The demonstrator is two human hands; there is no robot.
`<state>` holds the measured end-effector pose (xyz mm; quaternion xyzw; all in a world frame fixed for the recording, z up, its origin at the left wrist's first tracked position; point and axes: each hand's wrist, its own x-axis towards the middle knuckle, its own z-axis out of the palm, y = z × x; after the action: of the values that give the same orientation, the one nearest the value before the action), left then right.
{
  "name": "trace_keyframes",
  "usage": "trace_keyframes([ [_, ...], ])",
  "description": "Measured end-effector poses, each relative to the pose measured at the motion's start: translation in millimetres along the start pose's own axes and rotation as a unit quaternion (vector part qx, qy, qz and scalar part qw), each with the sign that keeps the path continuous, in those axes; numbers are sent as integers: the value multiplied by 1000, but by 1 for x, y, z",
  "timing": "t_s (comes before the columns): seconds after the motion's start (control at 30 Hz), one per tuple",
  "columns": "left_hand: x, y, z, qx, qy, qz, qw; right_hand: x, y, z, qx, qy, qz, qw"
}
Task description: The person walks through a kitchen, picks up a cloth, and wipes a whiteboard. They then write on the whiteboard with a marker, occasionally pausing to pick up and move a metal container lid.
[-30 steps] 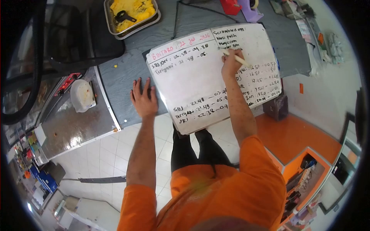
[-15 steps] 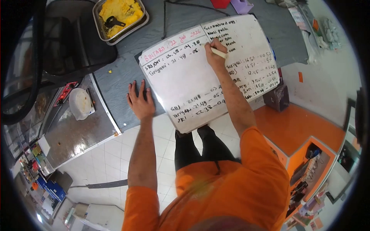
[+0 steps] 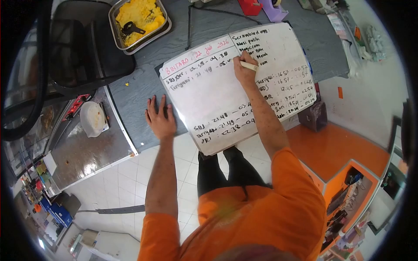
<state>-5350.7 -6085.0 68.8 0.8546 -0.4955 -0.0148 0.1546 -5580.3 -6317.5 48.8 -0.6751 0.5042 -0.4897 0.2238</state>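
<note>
A whiteboard [image 3: 204,98] lies on the grey tabletop, tilted in view, with red and black handwriting on it. My right hand [image 3: 245,75] rests on its upper middle, fingers closed around a whitish marker [image 3: 249,66]. The marker's tip is at the end of the second handwritten line, partly hidden by my fingers. My left hand [image 3: 162,122] lies flat on the tabletop [image 3: 126,104] beside the board's left edge, fingers spread and holding nothing.
A metal tray [image 3: 167,28] of yellow food with a black scoop [image 3: 131,28] stands at the back left. Behind the board are a red object [image 3: 250,7] and a purple tape dispenser [image 3: 275,11]. A white bowl [image 3: 92,119] sits on the lower left counter.
My right hand has shifted slightly down with the marker, and the second line shows a little more writing at its end. The whole view has shifted slightly. My left hand stays flat.
</note>
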Motion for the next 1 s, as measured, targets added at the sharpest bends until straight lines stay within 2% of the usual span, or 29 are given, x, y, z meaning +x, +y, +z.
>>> trace_keyframes([
  [0.13, -2, -2, 3, -23, 14, 2, 1000, -1, 0, -3, -38, -2, -37, 999],
  [0.23, -1, -2, 3, -19, 10, -7, 1000, 1, -3, -2, 24, 24, -1, 999],
  [0.57, -1, -1, 2, -18, 20, -4, 1000, -1, -4, -3, -38, 38, 5, 999],
  [0.63, -1, 0, 1, -25, 19, -6, 999, -4, 4, -4, 1, 31, 12, 999],
  [0.67, 0, 1, 0, -25, 23, -8, 999, -2, 9, -5, 71, 61, -24, 995],
  [0.7, -1, 1, -1, -25, 19, -9, 999, 2, 7, -9, 74, 59, -28, 995],
  [0.73, 0, 1, -1, -24, 14, -9, 1000, 4, 5, -15, 253, 100, 122, 955],
  [0.77, 0, 2, -1, -25, 17, -12, 999, 3, 3, -19, 416, 132, 267, 859],
  [0.8, 0, 2, -2, -26, 13, -12, 1000, 5, -12, -24, 413, 130, 278, 857],
  [0.83, 0, 2, -3, -26, 9, -12, 1000, 1, -27, -23, 416, 125, 277, 857],
  [0.9, 2, 3, -4, -26, 11, -13, 1000, -15, -54, -12, 316, 106, 283, 900],
  [0.97, -2, 1, -5, -25, 14, -18, 999, -51, -56, 2, 194, -35, 114, 974],
  [1.0, -2, 0, -5, -30, 12, -16, 999, -61, -82, 10, 236, -63, 83, 966],
])
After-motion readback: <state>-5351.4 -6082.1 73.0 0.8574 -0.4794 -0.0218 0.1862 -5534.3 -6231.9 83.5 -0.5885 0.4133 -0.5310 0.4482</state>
